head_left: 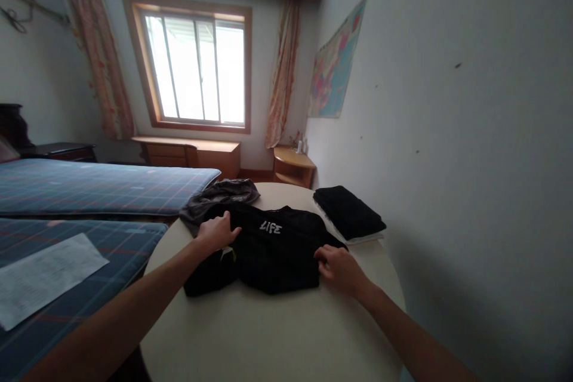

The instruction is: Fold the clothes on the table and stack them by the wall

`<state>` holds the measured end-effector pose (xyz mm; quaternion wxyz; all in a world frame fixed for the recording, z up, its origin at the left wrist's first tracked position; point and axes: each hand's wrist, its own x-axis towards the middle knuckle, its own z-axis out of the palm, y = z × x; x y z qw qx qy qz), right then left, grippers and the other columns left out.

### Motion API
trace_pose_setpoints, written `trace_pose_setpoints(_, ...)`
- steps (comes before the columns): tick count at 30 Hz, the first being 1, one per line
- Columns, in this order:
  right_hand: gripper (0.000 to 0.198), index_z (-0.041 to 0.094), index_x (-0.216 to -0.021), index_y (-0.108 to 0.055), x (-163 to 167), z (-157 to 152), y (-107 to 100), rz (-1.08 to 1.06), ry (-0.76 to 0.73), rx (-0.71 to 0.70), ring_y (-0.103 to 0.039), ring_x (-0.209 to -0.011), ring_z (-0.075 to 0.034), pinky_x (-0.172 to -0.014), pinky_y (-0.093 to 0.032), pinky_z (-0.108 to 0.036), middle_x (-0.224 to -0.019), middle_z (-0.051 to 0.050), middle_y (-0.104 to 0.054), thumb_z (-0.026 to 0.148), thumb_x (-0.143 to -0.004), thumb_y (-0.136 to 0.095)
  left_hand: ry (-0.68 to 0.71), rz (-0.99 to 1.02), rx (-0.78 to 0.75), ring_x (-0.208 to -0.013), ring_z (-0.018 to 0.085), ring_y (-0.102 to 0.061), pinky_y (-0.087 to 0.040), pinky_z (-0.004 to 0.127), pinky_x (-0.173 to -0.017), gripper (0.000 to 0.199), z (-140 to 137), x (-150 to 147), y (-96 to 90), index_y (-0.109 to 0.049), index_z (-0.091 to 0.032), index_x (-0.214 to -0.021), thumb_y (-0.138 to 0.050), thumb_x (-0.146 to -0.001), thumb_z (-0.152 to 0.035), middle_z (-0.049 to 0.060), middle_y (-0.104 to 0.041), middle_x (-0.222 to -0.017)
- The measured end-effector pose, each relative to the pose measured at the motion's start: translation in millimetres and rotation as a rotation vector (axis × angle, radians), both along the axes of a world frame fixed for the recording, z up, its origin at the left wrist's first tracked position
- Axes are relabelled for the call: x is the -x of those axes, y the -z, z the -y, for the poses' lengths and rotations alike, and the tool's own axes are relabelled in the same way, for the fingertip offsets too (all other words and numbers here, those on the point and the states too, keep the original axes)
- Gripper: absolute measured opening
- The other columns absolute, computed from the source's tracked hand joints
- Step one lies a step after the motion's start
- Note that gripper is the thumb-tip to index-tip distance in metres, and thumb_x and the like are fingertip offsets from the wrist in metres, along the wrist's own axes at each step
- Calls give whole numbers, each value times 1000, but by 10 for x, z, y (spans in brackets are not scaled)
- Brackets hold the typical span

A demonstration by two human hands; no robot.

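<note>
A black garment point(277, 256) with white lettering upside down to me lies on the round table. My left hand point(217, 233) is on the left part of the garment, with a visible gap between thumb and forefinger. My right hand point(340, 265) is at the garment's right edge, its fingers curled and pinching the cloth. Under and behind the garment's left side lies crumpled dark grey cloth point(237, 190). A folded black garment point(349, 212) rests at the table's right edge, on top of something white.
The round cream table point(268, 340) stands close to the white wall point(470, 191) on my right. Two plaid mattresses point(102, 182) are on the left, with a paper sheet point(49, 274) on the nearer one. A desk point(215, 152) and a corner shelf point(293, 158) stand by the window.
</note>
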<state>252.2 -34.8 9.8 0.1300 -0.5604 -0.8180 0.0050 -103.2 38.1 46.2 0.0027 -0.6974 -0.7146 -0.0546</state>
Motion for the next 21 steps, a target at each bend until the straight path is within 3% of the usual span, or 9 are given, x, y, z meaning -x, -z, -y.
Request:
trace_pose_setpoints(3,35,24,-107,-68,37,99,-21,-19,-152,112,-63,-88,-19,-87,-42,-32,-99,-3,-68,14,-77,-53,80,7,87,-104,38,-66,-50,43,-82,57,110,-41,79,-49,-15,-124,-60,-80,-49,22,-68,-112)
trace_pose_setpoints(7,39,26,-111,-68,14,113,4,-30,-281,136,-63,-96,-20,-88,-43,-32,-108,-4,-68,11,-78,-53,169,85,77,-102,33,-67,-50,40,-82,47,100,-39,162,-51,-18,-124,-62,-78,-26,17,-69,-111)
trace_pose_setpoints(13,28,22,-112,-62,-95,17,48,-113,-256,97,-65,-89,-19,-83,-45,-31,-107,-5,-69,15,-90,-44,276,308,-54,-89,20,-67,-48,27,-78,21,-122,78,41,-67,-21,-99,-52,-84,-23,4,-73,-96)
trace_pose_setpoints(17,16,21,-100,-61,-205,-13,-54,-213,-212,102,-62,-75,-15,-70,-45,-26,-86,-2,-68,20,-87,-52,267,460,-148,-77,18,-66,-48,26,-71,28,-321,206,-94,-69,-16,-97,-48,-85,-28,4,-72,-87)
trace_pose_setpoints(21,13,22,-85,-64,-160,53,-101,-136,-276,163,-61,-71,-15,-70,-43,-26,-82,0,-68,32,-78,-68,221,672,-211,-67,17,-62,-48,27,-64,39,-436,285,-84,-68,-12,-105,-62,-74,-34,4,-71,-82)
